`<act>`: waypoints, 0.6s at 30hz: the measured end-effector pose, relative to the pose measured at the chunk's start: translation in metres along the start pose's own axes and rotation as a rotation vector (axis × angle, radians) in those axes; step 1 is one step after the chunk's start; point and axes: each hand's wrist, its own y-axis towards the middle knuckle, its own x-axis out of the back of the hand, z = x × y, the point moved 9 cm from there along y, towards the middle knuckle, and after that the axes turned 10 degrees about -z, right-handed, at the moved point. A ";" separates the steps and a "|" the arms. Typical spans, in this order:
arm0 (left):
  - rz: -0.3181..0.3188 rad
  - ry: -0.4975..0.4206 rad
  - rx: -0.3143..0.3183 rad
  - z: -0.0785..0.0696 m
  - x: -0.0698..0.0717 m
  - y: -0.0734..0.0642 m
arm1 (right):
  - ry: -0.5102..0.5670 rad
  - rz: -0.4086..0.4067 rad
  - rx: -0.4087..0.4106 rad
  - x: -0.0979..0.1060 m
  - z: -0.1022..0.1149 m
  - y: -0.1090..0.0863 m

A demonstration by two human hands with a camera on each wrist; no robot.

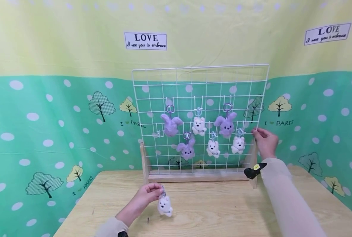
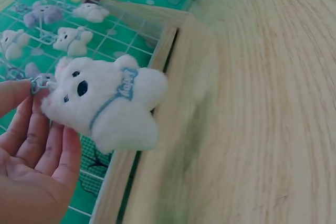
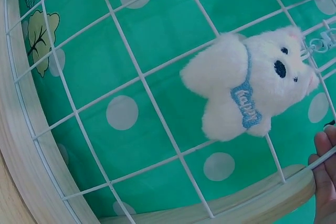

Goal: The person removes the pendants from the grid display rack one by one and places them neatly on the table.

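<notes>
My left hand (image 1: 147, 196) pinches the metal clasp of a white plush dog keychain (image 1: 164, 206), which dangles over the table in front of the rack. The left wrist view shows the thumb and fingertips at the clasp (image 2: 42, 83), and the plush with a black nose and blue lettered strap. My right hand (image 1: 266, 143) grips the right edge of a white wire grid rack (image 1: 199, 67). On the rack hang purple plush rabbits (image 1: 225, 126) and white plush dogs (image 1: 213, 148), in two staggered rows. In the right wrist view a white plush dog (image 3: 226, 87) hangs beside the right fingers (image 3: 323, 145).
A wooden stand (image 1: 199, 177) holds the grid upright at the back of the wooden table (image 1: 211, 207). A white hook (image 1: 159, 134) sits at the left of the lower row. Behind is a green and yellow printed curtain (image 1: 60, 108). A small dark object (image 1: 148, 220) lies near the front.
</notes>
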 end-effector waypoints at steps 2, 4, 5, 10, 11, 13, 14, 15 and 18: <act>0.033 0.000 0.007 0.007 -0.005 0.001 | 0.005 0.004 -0.001 0.000 0.000 0.000; 0.053 0.015 0.005 0.012 -0.010 0.004 | 0.013 0.003 -0.004 0.001 0.000 -0.001; 0.057 0.021 0.006 0.015 -0.012 0.007 | 0.011 0.001 -0.005 0.001 0.000 0.000; 0.001 0.060 0.023 0.027 -0.014 0.019 | 0.019 -0.002 0.000 0.000 0.000 -0.001; -0.019 0.072 0.026 0.029 -0.014 0.022 | 0.017 -0.001 0.001 0.000 -0.001 -0.001; -0.055 0.105 0.025 0.032 -0.014 0.028 | 0.014 -0.006 0.008 0.000 0.000 -0.001; -0.070 0.121 0.024 0.033 -0.014 0.031 | 0.017 -0.007 0.004 0.000 0.000 -0.001; -0.083 0.133 0.024 0.035 -0.014 0.034 | 0.016 -0.009 0.007 0.001 0.000 -0.001; -0.111 0.166 0.009 0.039 -0.015 0.042 | 0.023 -0.009 0.010 0.001 0.000 0.000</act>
